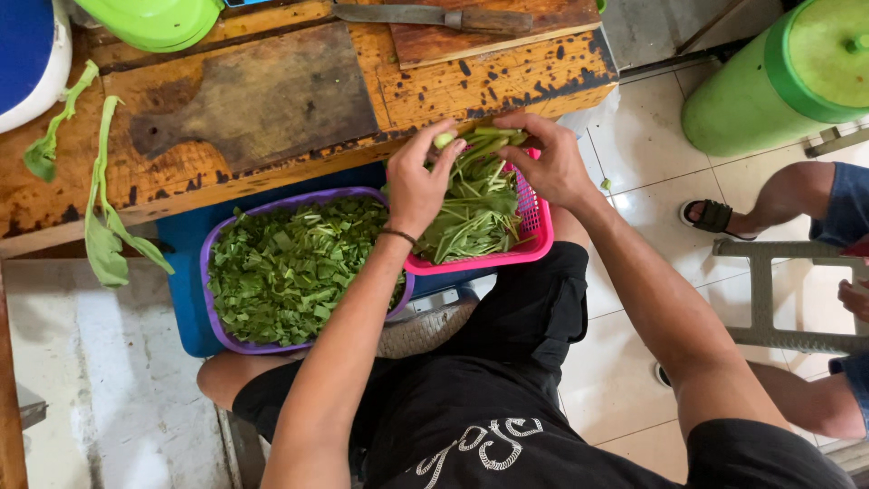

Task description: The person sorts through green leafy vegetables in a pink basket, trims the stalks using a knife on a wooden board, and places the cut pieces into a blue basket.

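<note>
Two hands: both over the pink basket [534,237], working one bundle of green stalks [480,195].
Worktable [507,77]: scarred wooden top, front edge just above the hands; dark cutting board [262,100] lies flat at centre, knife [434,16] along the far edge, green bowl [158,20] at the far left part.
Purple basket [214,272]: full of chopped leaves [290,263], below the table's front edge, touching the pink basket's left side.
Pink basket: sits at the person's knee, rim under the table's front edge; stalks heaped inside, cut ends pointing up toward the table.
Stalk position: pale cut ends lie between the two sets of fingertips, at the basket's far rim.
Left hand [418,181]: forearm rises across the purple basket, wrist bent, fingers pinched around the stalk ends; dark band on the wrist.
Right hand [548,163]: comes in from the right, palm down, fingers curled and gripping the top of the same stalks.
Loose leaves [100,217]: hang over the table's left front edge.
Open room: tiled floor to the right of the pink basket is free up to the green bin [769,91] and another person's sandalled foot [711,215].
</note>
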